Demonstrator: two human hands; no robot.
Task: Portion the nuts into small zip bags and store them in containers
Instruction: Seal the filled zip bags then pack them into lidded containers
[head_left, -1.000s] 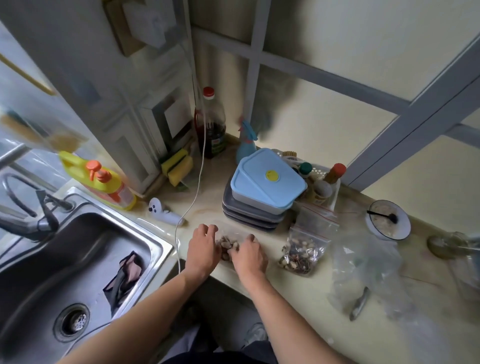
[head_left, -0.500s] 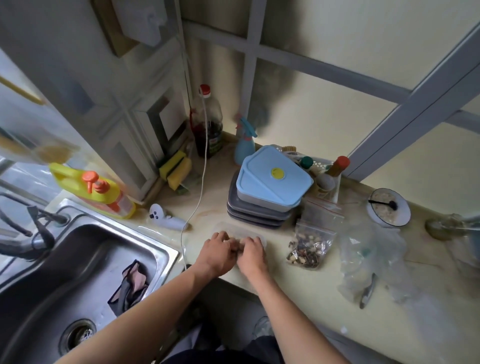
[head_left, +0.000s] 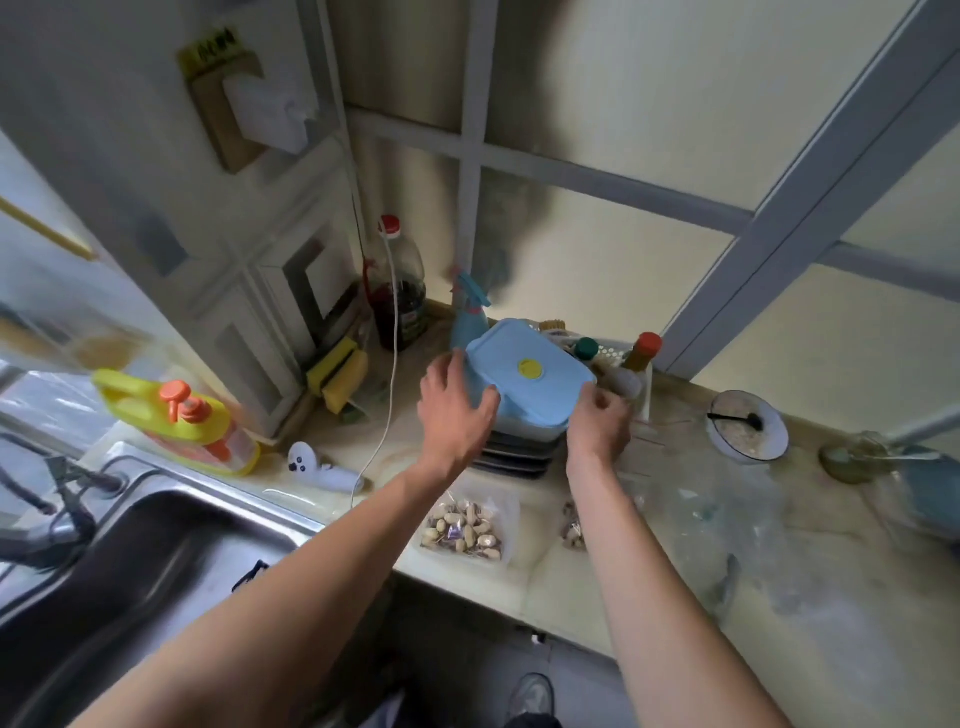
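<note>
Head view: I see both of my hands up at the blue container (head_left: 530, 382), which sits on top of a stack of grey trays (head_left: 519, 452) toward the back edge of the worktop (head_left: 649, 582). My left hand (head_left: 454, 413) is spread wide, thumb and fingers splayed, its fingers laid against the container's left side and the lid rim; I would call that grip loose and unclosed, touching but not clamped. My right hand (head_left: 597, 428) is at the container's right corner with the fingers curled in; whether that grip has actually pinched the lid edge I cannot tell from here. The lid carries a round yellow valve (head_left: 530, 369) in its middle.

The filled zip bag of nuts (head_left: 467, 530) lies flat near the front edge of the worktop, between my two forearms, touched by neither hand. A second bag of nuts (head_left: 571, 525) shows just beside my right forearm, partly hidden by it.

Off the left end of the worktop is the steel sink (head_left: 156, 561), with a yellow soap bottle (head_left: 182, 421) behind it. A white bowl (head_left: 748, 426) with a dark spoon sits toward the back right, and crumpled clear plastic (head_left: 727, 530) is spread over the right part of the worktop.
</note>
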